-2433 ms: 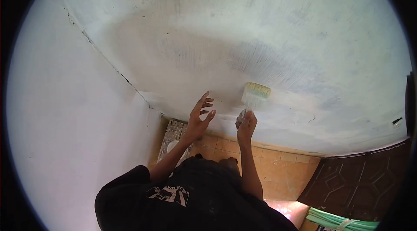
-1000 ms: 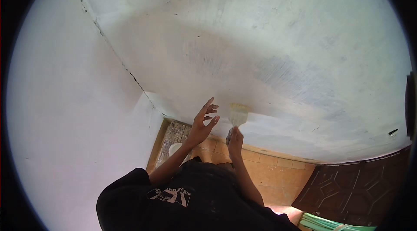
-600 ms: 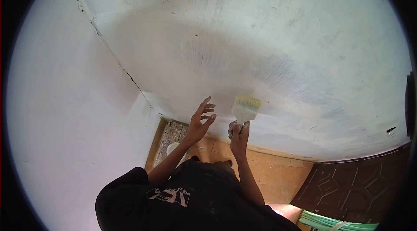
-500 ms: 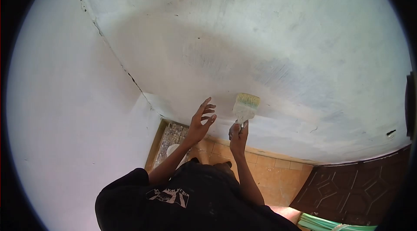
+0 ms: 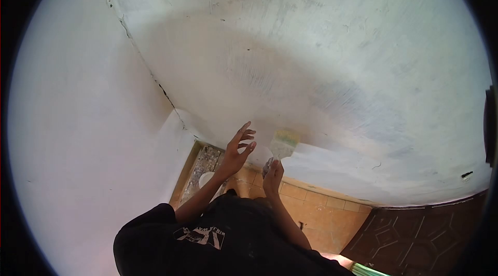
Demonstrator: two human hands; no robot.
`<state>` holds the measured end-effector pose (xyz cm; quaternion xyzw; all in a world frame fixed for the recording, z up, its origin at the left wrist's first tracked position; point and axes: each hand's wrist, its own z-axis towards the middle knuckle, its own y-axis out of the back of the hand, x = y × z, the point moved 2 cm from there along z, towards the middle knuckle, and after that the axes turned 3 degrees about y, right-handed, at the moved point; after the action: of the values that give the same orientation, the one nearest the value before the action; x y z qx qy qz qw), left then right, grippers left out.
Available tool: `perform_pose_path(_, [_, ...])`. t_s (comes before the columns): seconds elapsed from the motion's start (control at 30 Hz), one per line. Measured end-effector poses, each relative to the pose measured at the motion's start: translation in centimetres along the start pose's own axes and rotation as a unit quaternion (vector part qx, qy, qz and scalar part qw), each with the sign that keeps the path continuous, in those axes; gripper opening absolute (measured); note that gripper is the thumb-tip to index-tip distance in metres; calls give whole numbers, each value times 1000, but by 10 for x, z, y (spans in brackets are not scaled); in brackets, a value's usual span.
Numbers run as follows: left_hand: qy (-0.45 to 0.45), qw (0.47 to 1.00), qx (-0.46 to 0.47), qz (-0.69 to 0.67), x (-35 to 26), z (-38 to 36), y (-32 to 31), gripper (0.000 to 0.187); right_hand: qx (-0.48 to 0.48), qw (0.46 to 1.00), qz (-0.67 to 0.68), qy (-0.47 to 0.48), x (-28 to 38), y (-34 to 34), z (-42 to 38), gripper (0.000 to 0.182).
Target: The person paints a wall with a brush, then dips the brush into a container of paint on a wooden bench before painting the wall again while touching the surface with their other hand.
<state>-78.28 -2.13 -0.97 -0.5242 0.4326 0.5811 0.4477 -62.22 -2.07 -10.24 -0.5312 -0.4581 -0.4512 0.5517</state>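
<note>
My right hand (image 5: 273, 175) is closed round the handle of a wide paint brush (image 5: 283, 146), whose yellowish bristles point up beside the pale wall (image 5: 311, 63). The brush is slightly blurred, and whether its bristles touch the wall I cannot tell. To its left, my left hand (image 5: 239, 150) is raised near the wall with its fingers apart, holding nothing. Grey brushed patches show on the wall above both hands.
A cracked corner line runs down the wall at the left. Below are a speckled board (image 5: 204, 164) with a white container (image 5: 206, 178), orange floor tiles (image 5: 311, 211), a dark carved wooden panel (image 5: 415, 234) and green tubing (image 5: 365, 271) at the bottom right.
My right hand and the brush have moved down and to the left, closer to my left hand. My left hand has shifted only slightly. The view has tilted a little.
</note>
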Motion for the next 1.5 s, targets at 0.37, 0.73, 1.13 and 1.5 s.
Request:
perform_pose_path(0.37, [-42, 999, 12, 32, -13, 14, -9, 70, -11, 1000, 24, 16, -1, 22, 24, 45])
perform_pose_path(0.73, [20, 998, 55, -39, -2, 17, -13, 72, -8, 991, -65, 120, 47, 49, 53, 48])
perform_pose_path(1.13, [83, 980, 87, -158, -10, 13, -14, 73, 70, 993, -10, 97, 128, -6, 53, 43])
perform_pose_path(1.5, [-22, 994, 23, -107, -21, 18, 20, 72, 46, 995, -10, 93, 62, -23, 22, 46])
